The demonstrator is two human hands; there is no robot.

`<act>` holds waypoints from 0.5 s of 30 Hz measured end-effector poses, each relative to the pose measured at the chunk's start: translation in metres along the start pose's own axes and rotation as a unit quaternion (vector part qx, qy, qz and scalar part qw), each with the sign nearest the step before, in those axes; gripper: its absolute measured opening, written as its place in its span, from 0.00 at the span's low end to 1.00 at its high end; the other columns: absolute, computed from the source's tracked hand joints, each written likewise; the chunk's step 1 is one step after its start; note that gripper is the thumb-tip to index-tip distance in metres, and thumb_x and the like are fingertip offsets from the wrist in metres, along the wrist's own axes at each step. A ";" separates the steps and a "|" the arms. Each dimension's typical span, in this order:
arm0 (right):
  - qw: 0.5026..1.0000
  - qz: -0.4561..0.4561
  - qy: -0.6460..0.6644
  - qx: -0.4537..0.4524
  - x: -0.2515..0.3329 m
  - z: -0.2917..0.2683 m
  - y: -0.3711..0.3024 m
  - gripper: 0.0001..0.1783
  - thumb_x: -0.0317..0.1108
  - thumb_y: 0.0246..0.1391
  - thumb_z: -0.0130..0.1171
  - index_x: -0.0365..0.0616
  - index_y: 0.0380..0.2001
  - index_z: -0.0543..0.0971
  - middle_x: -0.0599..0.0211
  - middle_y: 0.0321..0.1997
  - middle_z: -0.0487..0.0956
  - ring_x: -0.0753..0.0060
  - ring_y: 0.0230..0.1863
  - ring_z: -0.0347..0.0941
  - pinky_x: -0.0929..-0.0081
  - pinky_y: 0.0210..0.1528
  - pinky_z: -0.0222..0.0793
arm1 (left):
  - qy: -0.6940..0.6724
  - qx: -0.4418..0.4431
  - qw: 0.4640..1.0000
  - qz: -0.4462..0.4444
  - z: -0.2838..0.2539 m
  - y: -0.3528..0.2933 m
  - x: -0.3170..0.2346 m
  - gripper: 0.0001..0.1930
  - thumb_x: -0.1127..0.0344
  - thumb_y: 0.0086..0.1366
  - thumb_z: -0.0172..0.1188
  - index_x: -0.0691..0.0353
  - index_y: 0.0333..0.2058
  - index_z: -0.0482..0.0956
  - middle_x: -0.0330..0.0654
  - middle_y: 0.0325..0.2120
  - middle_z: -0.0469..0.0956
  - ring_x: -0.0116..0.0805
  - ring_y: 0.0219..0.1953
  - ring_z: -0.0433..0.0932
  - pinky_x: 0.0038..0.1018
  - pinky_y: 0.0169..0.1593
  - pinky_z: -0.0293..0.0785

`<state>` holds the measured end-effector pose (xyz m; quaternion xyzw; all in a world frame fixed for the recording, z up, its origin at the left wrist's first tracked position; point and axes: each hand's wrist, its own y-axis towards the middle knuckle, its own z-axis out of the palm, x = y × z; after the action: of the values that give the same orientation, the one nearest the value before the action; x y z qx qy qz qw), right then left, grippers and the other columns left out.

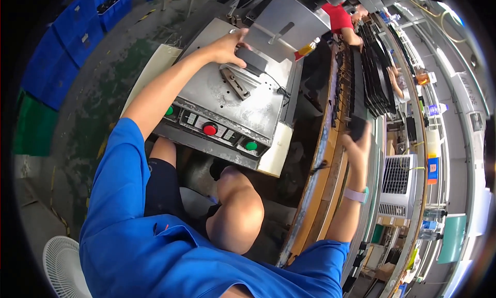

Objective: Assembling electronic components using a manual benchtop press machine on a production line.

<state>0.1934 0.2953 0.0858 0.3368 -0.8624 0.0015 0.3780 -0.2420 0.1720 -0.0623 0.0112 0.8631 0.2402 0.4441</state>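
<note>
My left hand (225,49) is over the metal top of a machine (206,55), its thumb and fingers spread apart. They are at the near-left end of a black rectangular block (252,62); whether they touch it is hard to tell. Beside the block a worn brown-grey metal bar (234,84) is fixed on the plate. Out to the right, my right hand (358,149) grips a small dark block (356,126) above the edge of a long bench.
Green buttons and a red button (210,129) line the machine's front. A tilted metal panel (284,26) stands behind its plate. Black strips (377,70) are stacked on the right-hand line, where another person in red (339,18) works. Blue crates (77,34) stand left.
</note>
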 end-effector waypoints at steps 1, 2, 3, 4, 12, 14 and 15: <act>0.998 -0.018 0.061 0.021 -0.004 0.022 0.007 0.35 0.18 0.43 0.57 0.42 0.58 0.63 0.69 0.39 0.69 0.79 0.32 0.69 0.79 0.31 0.70 | -0.100 -0.012 0.995 0.005 -0.005 -0.003 0.002 0.46 0.60 0.51 0.72 0.61 0.65 0.56 0.45 0.54 0.72 0.40 0.56 0.71 0.32 0.61 0.66; 0.992 -0.030 0.119 0.039 -0.007 0.040 0.012 0.35 0.17 0.44 0.58 0.42 0.58 0.62 0.69 0.38 0.70 0.80 0.33 0.69 0.79 0.31 0.70 | -0.100 -0.012 0.995 0.003 -0.008 -0.008 -0.001 0.46 0.60 0.51 0.72 0.61 0.65 0.56 0.45 0.54 0.72 0.40 0.56 0.71 0.32 0.61 0.66; 0.991 -0.027 0.121 0.039 -0.005 0.055 0.018 0.35 0.17 0.44 0.58 0.42 0.58 0.62 0.69 0.38 0.70 0.80 0.33 0.69 0.79 0.31 0.70 | -0.181 -0.015 0.983 -0.019 -0.013 -0.019 -0.014 0.47 0.59 0.51 0.72 0.61 0.66 0.55 0.45 0.54 0.72 0.39 0.56 0.71 0.32 0.62 0.66; 0.984 -0.015 0.130 0.118 -0.003 0.071 0.026 0.31 0.20 0.48 0.60 0.42 0.57 0.64 0.71 0.35 0.71 0.81 0.31 0.68 0.81 0.31 0.68 | -0.259 -0.016 0.965 -0.040 -0.018 -0.035 -0.030 0.48 0.58 0.51 0.72 0.62 0.67 0.54 0.45 0.53 0.72 0.38 0.56 0.71 0.32 0.62 0.65; 0.956 0.026 0.231 0.181 -0.009 0.207 0.093 0.24 0.34 0.59 0.60 0.42 0.58 0.68 0.68 0.38 0.75 0.76 0.36 0.72 0.80 0.38 0.67 | -0.794 -0.186 0.570 -0.101 0.040 -0.233 -0.113 0.36 0.50 0.64 0.61 0.48 0.67 0.56 0.48 0.49 0.71 0.40 0.47 0.74 0.38 0.50 0.74; 0.921 -0.381 -0.076 0.022 0.020 0.234 0.101 0.30 0.38 0.60 0.58 0.43 0.63 0.65 0.56 0.49 0.74 0.59 0.51 0.71 0.68 0.50 0.67 | -0.799 -0.237 0.532 -0.149 0.052 -0.286 -0.131 0.35 0.49 0.65 0.59 0.46 0.67 0.56 0.48 0.47 0.72 0.40 0.46 0.74 0.38 0.49 0.75; 0.921 -0.383 -0.071 0.026 0.028 0.244 0.103 0.30 0.38 0.60 0.58 0.43 0.63 0.65 0.56 0.49 0.74 0.59 0.51 0.71 0.68 0.50 0.67 | -0.760 -0.270 0.554 -0.206 0.061 -0.303 -0.133 0.34 0.51 0.65 0.59 0.46 0.66 0.57 0.48 0.45 0.73 0.40 0.44 0.75 0.36 0.48 0.75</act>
<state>-0.0386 0.2961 -0.0442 0.6501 -0.6918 -0.1451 0.2787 -0.0560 -0.1024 -0.1195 -0.1085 0.0774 0.2663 0.9546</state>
